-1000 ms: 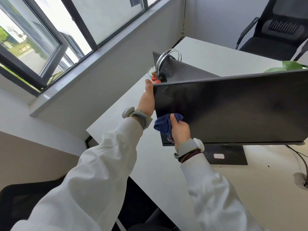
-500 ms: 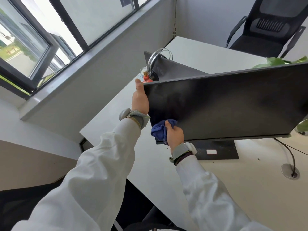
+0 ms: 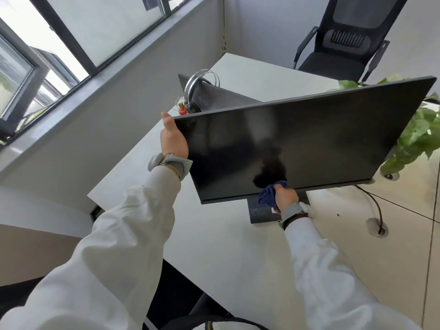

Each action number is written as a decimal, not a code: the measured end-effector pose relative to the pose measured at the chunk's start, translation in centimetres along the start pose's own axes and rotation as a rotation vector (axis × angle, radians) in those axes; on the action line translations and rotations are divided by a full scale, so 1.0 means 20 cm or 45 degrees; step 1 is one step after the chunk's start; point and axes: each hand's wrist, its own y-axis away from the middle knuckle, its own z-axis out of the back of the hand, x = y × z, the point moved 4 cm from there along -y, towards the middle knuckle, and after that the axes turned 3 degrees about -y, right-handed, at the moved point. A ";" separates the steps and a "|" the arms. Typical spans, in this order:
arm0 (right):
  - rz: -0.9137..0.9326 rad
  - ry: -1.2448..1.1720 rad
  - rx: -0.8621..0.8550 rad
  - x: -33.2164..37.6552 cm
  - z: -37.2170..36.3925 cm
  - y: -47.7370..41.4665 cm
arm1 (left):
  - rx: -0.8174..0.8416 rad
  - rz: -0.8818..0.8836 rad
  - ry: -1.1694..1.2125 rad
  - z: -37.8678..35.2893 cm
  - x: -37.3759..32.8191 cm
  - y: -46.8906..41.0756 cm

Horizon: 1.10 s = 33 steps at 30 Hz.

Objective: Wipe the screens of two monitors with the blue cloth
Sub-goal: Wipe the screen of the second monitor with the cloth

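progress: we wipe near monitor (image 3: 309,139) bottom edge | our right hand (image 3: 285,198) clutches blue cloth (image 3: 267,196) | left hand (image 3: 172,139) grips its side | rear monitor (image 3: 214,96) probably not yet wiped

The screen (image 3: 309,144) before you is glossy black and mirrors dim shapes. Your cloth (image 3: 267,195) is soft, crumpled blue fabric. The desk (image 3: 238,246) looks smooth, matt white; the base (image 3: 259,214) is matt black, speckled. Your sleeves (image 3: 133,222) are pale woven cloth. The headband (image 3: 199,72) shines like polished metal.
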 end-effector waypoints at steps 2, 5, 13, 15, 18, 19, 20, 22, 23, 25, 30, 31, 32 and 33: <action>0.087 0.137 -0.021 0.07 0.01 0.04 | -0.002 -0.016 -0.025 0.00 0.00 0.00; 0.255 0.345 -0.006 0.18 -0.08 0.16 | 0.012 -0.030 -0.042 0.00 0.00 0.00; 0.375 0.333 0.194 0.20 -0.40 0.33 | 0.021 -0.038 -0.109 0.01 -0.02 0.01; 0.286 0.246 0.239 0.14 -0.39 0.30 | 0.003 -0.038 -0.095 0.01 0.00 0.00; 0.104 0.057 0.308 0.06 -0.39 0.28 | -0.009 -0.017 -0.073 0.00 0.02 -0.01; 0.048 0.004 0.347 0.03 -0.41 0.29 | 0.001 -0.010 -0.075 0.01 0.02 -0.01; -0.007 -0.054 0.404 0.01 -0.43 0.30 | 0.021 -0.010 -0.081 0.01 0.02 0.00; -0.063 -0.189 0.508 0.00 -0.50 0.33 | 0.080 -0.007 -0.069 0.02 0.03 -0.01; -0.051 -0.228 0.538 0.01 -0.52 0.35 | 0.112 0.005 -0.052 0.03 0.04 -0.01; -0.003 -0.257 0.562 0.06 -0.57 0.37 | 0.166 0.019 -0.036 0.04 0.06 -0.04; 0.072 -0.240 0.589 0.20 -0.69 0.47 | 0.276 0.028 0.013 0.06 0.08 -0.07; 0.098 -0.252 0.584 0.23 -0.71 0.50 | 0.298 0.024 0.018 0.06 0.08 -0.08; 0.123 -0.266 0.580 0.27 -0.73 0.52 | 0.313 0.029 0.020 0.06 0.09 -0.09; 0.148 -0.290 0.575 0.31 -0.74 0.54 | 0.315 0.046 0.028 0.06 0.09 -0.09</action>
